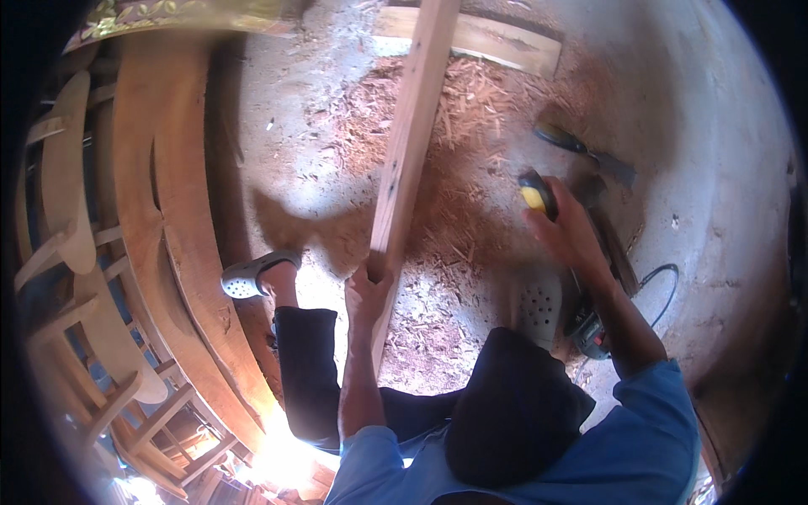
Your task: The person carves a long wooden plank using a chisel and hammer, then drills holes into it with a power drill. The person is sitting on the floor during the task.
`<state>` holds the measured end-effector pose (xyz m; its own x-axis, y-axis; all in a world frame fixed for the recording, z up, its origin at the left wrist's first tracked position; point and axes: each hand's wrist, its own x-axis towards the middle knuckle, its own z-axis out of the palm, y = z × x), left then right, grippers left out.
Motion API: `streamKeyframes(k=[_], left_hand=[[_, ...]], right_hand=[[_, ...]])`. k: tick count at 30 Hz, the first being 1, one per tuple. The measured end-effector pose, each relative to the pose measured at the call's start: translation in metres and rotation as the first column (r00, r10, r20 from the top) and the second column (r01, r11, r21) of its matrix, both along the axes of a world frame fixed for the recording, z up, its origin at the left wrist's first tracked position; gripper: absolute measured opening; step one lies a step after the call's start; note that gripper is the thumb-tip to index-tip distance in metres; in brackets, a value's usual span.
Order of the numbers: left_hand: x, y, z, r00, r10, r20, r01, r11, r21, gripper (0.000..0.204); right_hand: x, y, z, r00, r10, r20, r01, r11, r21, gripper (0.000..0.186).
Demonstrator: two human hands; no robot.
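A long wooden beam (pixel 414 118) runs from the top centre down between my legs. My left hand (pixel 368 295) is closed round it at the lower middle. My right hand (pixel 555 219), to the right of the beam, grips a small yellow and black hand tool (pixel 533 195), which looks like a tape measure. Just above it, a dark-handled tool (pixel 557 136) with a flat metal head lies on the floor among wood shavings (pixel 467 93). A corded power tool (pixel 591 338) rests beside my right foot, partly hidden by my arm.
A short plank (pixel 522 52) lies under the beam at the top. Wide planks (pixel 181 168) and a stack of wooden frame parts (pixel 80 177) fill the left side. My shod feet stand either side of the beam. A loose black cable (pixel 669 278) curves over the floor at right.
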<state>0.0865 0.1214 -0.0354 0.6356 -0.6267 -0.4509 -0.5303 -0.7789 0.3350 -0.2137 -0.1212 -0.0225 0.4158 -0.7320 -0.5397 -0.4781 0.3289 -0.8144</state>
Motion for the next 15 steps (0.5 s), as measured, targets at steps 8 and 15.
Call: streamKeyframes(k=[8,15], left_hand=[[-0.019,0.006,0.061,0.989,0.149,0.001,-0.148,0.988,-0.049,0.032],[-0.012,-0.003,0.01,0.987,0.151,0.057,-0.147,0.986,-0.079,0.043]], right_hand=[[0.004,0.009,-0.013,0.999,-0.017,-0.027,0.018,0.999,0.031,0.047],[0.016,0.0,0.0,0.996,0.079,0.028,-0.079,0.997,-0.009,0.047]])
